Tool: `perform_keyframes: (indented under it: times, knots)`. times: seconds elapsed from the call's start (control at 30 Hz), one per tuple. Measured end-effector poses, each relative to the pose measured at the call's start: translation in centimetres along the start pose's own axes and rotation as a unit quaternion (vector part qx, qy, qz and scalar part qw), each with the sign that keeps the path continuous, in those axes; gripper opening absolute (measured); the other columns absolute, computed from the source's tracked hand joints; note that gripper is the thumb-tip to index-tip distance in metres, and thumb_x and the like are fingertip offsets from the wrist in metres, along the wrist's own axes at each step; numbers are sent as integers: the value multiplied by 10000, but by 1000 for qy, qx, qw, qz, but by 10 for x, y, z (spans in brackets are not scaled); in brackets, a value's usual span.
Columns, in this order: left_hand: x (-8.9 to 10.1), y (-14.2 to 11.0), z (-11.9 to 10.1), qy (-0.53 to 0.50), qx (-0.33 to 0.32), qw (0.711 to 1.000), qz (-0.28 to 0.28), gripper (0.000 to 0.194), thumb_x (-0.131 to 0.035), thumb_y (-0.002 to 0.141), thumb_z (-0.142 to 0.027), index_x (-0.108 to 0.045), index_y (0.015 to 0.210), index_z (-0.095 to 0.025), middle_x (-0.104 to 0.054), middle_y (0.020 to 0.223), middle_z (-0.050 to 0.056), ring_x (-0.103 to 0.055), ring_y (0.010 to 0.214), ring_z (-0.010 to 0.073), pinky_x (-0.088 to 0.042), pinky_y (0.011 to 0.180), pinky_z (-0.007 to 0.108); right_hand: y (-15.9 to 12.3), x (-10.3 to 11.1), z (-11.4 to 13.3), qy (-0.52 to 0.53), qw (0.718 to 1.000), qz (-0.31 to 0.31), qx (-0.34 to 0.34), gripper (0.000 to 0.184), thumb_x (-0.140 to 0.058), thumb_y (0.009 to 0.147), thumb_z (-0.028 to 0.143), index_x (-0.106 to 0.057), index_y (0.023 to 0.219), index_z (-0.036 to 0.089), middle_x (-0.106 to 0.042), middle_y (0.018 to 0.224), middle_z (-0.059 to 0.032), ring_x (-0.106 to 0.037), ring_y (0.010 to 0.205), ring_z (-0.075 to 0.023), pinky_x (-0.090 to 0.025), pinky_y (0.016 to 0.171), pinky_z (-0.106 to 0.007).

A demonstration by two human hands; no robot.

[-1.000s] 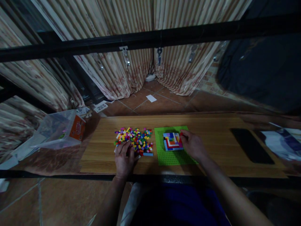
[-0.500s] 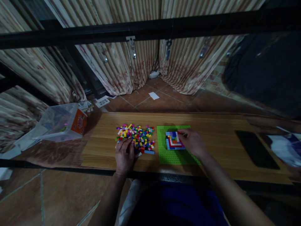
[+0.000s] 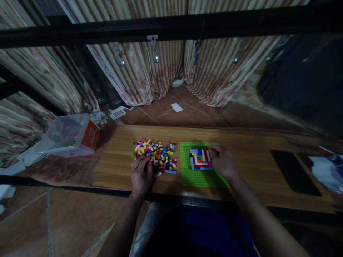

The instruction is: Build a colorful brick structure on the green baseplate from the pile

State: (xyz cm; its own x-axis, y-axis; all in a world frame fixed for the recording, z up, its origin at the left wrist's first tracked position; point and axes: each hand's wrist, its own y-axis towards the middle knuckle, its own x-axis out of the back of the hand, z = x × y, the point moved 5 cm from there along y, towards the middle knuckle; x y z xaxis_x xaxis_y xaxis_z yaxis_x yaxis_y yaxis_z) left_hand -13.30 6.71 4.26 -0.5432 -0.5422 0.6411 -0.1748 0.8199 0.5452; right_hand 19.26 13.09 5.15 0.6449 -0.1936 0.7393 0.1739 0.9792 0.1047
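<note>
A pile of small loose bricks in many colours [image 3: 162,151] lies on the wooden tabletop. My left hand [image 3: 142,173] rests at its near left edge, fingers curled in among the bricks, the tips partly hidden. To the right is a green baseplate [image 3: 198,181] bearing a low square build of bricks [image 3: 199,164], with red, white, orange and blue rows nested inside each other. My right hand [image 3: 222,160] is closed at the build's upper right corner, its bent fingers touching or nearly touching it. Whatever those fingers pinch is too small to make out.
A long blue brick [image 3: 170,172] lies at the pile's near edge. On the right of the table [image 3: 254,157] is a flat black phone-like slab [image 3: 296,173], with a white and blue plastic packet [image 3: 325,171] beyond. A clear plastic bin [image 3: 69,135] stands left of the table.
My right hand has drawn slightly right and back from the build's top, uncovering more of its red and white rows. The left hand stays at the pile. The whole view has shifted a little.
</note>
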Motion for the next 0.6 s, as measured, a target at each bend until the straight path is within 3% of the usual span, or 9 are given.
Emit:
perform_keyframes:
  times: [0.17,0.37,0.6]
  knots:
    - [1,0,-1,1,6,1000,0,212,-538,880,-297,-665,997,-173,-673,1018,94,-619,1009,213,-498,932,389,3,-9,-8,23,999,-32,-6,402,-465,853,428,-717,1023,164,-726,974,-118,-658,880,-247,-501,818,-409]
    - [1,0,0,-7,6,1000,1,202,-539,881,-292,-667,977,-169,-674,1008,95,-615,1011,210,-497,933,382,5,-27,-18,78,997,-21,-12,450,-455,862,501,-721,1003,167,-708,1013,-110,-644,907,-240,-494,840,-405]
    - [1,0,-1,-6,8,1000,1,197,-543,879,-290,-670,967,-167,-675,1008,95,-620,1002,211,-497,931,385,4,-30,-21,120,992,-11,-22,434,-481,843,512,-730,939,169,-706,943,-83,-638,871,-228,-490,828,-390]
